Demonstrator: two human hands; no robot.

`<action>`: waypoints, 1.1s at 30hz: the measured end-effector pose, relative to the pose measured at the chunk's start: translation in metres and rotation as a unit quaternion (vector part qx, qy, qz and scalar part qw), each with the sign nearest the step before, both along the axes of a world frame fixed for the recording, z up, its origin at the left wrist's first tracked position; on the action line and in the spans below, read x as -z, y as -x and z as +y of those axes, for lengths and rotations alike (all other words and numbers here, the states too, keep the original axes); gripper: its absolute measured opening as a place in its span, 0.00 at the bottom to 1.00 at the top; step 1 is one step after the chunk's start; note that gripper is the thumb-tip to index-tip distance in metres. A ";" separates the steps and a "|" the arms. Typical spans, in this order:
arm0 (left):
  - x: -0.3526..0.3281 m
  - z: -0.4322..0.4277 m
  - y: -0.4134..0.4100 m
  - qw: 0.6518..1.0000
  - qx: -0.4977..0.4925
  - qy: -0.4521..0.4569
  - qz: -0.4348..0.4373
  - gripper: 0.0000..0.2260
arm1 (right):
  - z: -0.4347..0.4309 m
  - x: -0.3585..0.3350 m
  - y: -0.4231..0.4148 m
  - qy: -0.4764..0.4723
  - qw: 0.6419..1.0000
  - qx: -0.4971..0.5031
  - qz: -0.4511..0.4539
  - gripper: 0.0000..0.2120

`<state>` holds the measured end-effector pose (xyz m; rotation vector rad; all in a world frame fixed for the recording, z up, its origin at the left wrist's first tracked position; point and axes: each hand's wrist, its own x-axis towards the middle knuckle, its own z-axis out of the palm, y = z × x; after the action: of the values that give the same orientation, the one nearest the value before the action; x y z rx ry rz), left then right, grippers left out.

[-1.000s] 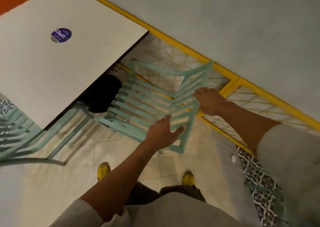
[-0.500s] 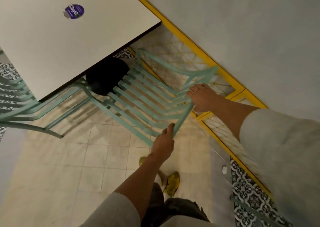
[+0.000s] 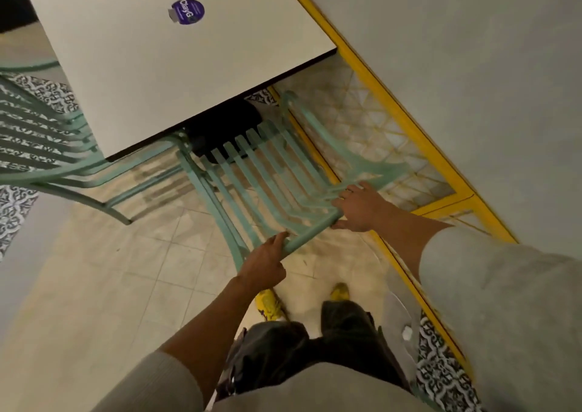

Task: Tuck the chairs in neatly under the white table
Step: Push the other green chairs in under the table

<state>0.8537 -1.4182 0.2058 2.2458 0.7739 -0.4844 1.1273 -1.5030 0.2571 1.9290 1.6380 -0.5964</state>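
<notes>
Chair nearer white table, mint slats, both hands' fingers apparently gripping top rail

Under the near edge of the white surface a black base blocks the middle, the yellow-framed wall closes the right side, a second green chair fills the left, and only pale floor lies free.
</notes>
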 end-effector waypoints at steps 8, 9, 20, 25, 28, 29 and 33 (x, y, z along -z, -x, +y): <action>0.001 -0.018 -0.027 0.984 -0.102 -0.111 0.092 0.20 | -0.007 0.017 -0.037 -0.025 0.998 -0.018 0.059 0.28; 0.000 -0.021 -0.029 0.982 -0.107 -0.120 0.097 0.19 | -0.010 0.018 -0.038 -0.037 0.997 -0.021 0.069 0.26; -0.004 -0.061 -0.048 0.981 -0.147 -0.084 0.095 0.21 | -0.047 0.020 -0.048 -0.056 0.996 -0.064 0.025 0.20; -0.004 -0.058 -0.057 0.981 -0.155 -0.081 0.089 0.20 | -0.043 0.021 -0.057 -0.055 0.996 -0.071 0.013 0.18; -0.002 -0.051 -0.063 0.981 -0.153 -0.087 0.084 0.18 | -0.036 0.026 -0.061 -0.069 0.996 -0.064 0.005 0.18; -0.001 -0.048 -0.065 0.980 -0.154 -0.090 0.082 0.18 | -0.034 0.027 -0.063 -0.076 0.995 -0.060 0.000 0.18; 0.002 -0.039 -0.073 0.981 -0.149 -0.098 0.077 0.18 | -0.026 0.033 -0.071 -0.085 0.995 -0.052 -0.005 0.17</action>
<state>0.9269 -1.4574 0.2035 2.2345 1.2651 -0.4570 1.1980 -1.5289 0.2245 1.9456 1.8226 -0.4169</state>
